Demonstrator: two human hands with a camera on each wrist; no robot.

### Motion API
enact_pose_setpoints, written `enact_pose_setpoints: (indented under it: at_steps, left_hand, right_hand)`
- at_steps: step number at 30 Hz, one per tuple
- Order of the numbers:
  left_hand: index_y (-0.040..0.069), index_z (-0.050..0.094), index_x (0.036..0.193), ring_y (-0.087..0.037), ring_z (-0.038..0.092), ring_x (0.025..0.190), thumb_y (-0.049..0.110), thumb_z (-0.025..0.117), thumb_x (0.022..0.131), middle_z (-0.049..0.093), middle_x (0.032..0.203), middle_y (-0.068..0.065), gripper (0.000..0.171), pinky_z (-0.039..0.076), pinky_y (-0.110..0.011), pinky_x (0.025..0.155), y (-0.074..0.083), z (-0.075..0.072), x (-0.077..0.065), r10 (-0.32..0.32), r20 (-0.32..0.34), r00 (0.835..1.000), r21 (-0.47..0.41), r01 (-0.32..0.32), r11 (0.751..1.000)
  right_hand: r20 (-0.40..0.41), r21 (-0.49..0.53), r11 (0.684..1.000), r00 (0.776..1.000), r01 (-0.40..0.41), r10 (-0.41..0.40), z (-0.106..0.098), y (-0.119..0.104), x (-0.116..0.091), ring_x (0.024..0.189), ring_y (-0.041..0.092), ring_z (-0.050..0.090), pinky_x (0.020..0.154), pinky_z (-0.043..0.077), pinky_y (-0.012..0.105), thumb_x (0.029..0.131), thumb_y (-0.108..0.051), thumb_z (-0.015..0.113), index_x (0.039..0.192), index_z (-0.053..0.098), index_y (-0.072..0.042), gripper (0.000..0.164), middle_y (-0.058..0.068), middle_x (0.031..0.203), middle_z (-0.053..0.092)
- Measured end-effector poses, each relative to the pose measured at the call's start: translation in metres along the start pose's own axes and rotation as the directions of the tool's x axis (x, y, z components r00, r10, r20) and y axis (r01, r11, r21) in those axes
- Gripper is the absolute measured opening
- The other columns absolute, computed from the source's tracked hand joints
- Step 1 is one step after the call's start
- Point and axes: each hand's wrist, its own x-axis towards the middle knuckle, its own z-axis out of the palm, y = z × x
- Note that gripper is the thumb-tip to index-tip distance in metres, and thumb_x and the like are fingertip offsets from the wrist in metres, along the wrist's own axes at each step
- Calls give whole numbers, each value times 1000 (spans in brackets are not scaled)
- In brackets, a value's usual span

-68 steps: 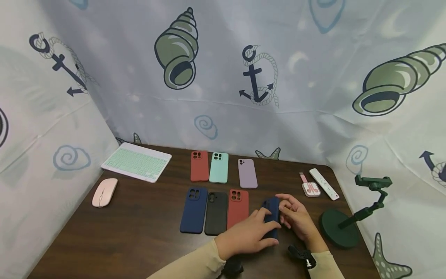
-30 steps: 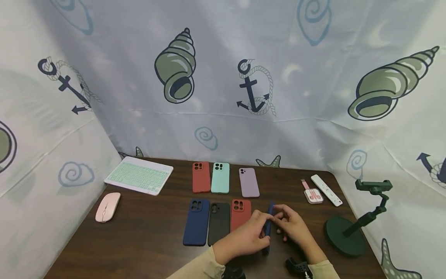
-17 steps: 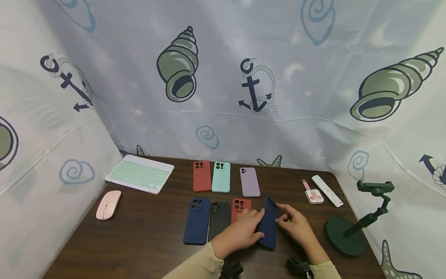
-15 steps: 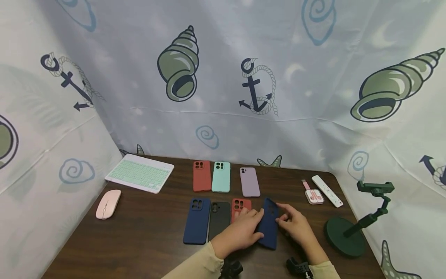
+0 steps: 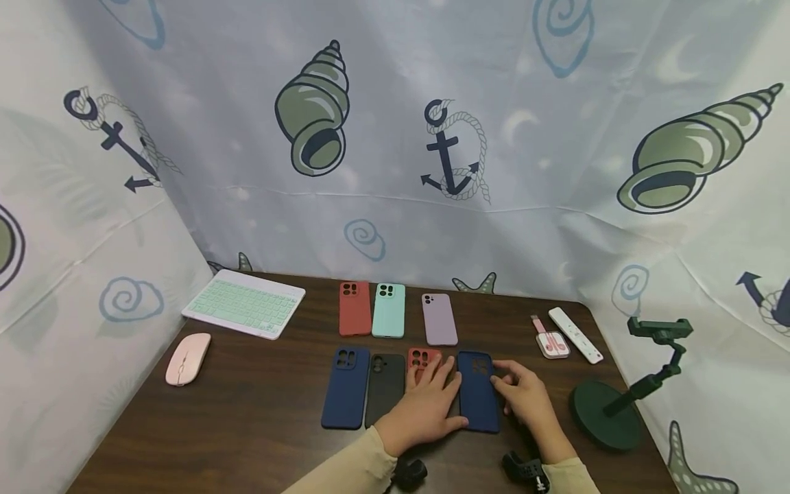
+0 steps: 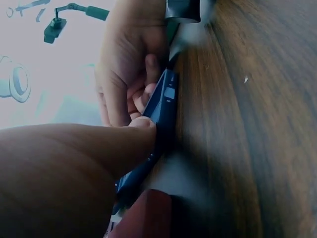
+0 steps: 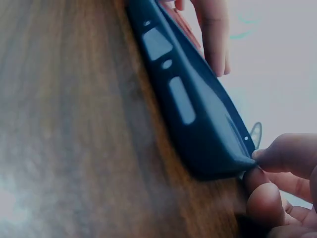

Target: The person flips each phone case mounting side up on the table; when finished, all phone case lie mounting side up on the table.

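Note:
In the head view a dark blue phone case (image 5: pixel 479 401) lies with its hollow inner side facing up, at the right end of the front row. My right hand (image 5: pixel 524 394) pinches its rim near the upper right, thumb against forefinger; the right wrist view shows that corner of the case (image 7: pixel 198 114) between thumb and finger. My left hand (image 5: pixel 426 405) spreads its fingers over a red phone case (image 5: pixel 417 356), hiding most of it. Its thumb (image 6: pixel 141 126) touches the blue case's left rim.
Beside the left hand lie a black case (image 5: pixel 385 384) and another blue case (image 5: pixel 345 394). Behind are red (image 5: pixel 354 312), mint (image 5: pixel 388 315) and lilac (image 5: pixel 439 322) cases. A keyboard (image 5: pixel 247 302), mouse (image 5: pixel 188 359), boxed earphones (image 5: pixel 552 345), white remote (image 5: pixel 575 335) and green stand (image 5: pixel 607 415) sit farther out.
The blue case stood on edge between both hands, then leaned over, and now lies flat with its inside up. My left fingers have spread out over the red case.

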Motion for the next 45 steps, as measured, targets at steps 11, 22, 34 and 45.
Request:
enact_pose_setpoints:
  at_steps: [11, 22, 34, 45]
  left_hand:
    - [29, 47, 151, -29, 12, 159, 47, 61, 99, 12, 172, -3, 56, 32, -64, 115, -19, -33, -3, 221, -32, 975, 29, -220, 975]
    - [24, 50, 148, -32, 32, 152, 38, 68, 97, 28, 166, -11, 56, 35, -62, 113, -58, -57, -4, 63, -71, 995, 16, -62, 998]
    - [26, 51, 148, -31, 40, 146, 45, 73, 92, 41, 160, -10, 64, 27, -64, 115, -75, -56, -7, -26, 43, 999, -23, 27, 999]
    - [27, 55, 143, -30, 46, 138, 47, 75, 89, 50, 149, -5, 61, 30, -66, 111, -77, -51, -5, -21, 13, 1000, 10, 21, 1000]
  right_hand:
    - [-250, -31, 981, 949, 192, -194, 21, -12, -11, 52, 9, 46, 49, 37, 25, 95, -27, 73, 101, 73, -21, 9, -2, 67, 54]
    - [131, -158, 713, 730, 683, -671, 64, -35, -42, 119, 16, 52, 97, 41, 45, 84, -41, 83, 135, 58, -17, 62, -4, 129, 59]
    - [334, -232, 771, 793, 593, -509, 67, -30, -45, 148, 30, 33, 110, 37, 61, 73, -60, 84, 156, 36, -16, 105, 9, 159, 36]
    - [338, -260, 782, 812, 566, -476, 69, -32, -43, 152, 28, 28, 113, 36, 60, 80, -58, 80, 157, 35, -20, 97, 4, 164, 32]
